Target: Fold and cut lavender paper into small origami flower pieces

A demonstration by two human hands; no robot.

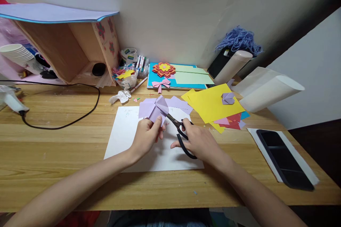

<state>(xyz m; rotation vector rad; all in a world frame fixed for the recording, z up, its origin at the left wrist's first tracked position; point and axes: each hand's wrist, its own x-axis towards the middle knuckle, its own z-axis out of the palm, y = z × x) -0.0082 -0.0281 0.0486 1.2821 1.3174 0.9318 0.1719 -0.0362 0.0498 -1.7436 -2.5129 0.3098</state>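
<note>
Above a white sheet of paper [122,138], my left hand [147,133] pinches a folded piece of lilac paper [156,113] between thumb and fingers. Black-handled scissors [176,123] are gripped in my right hand [199,140], with their handles spread apart. The blades point up and left and meet the right edge of the lilac paper; part of them is hidden by it. More lilac paper pieces [179,103] lie just behind on the table. A folded lilac paper shape [228,98] rests on a yellow sheet [210,104] to the right.
At the back, a blue board [156,84] carries a layered paper flower [163,69] and a pink paper bow [161,84]. A tub of paper scraps [127,78] and a cardboard box [77,49] stand left. A black cable [66,127] loops across the table; a phone [285,158] lies right.
</note>
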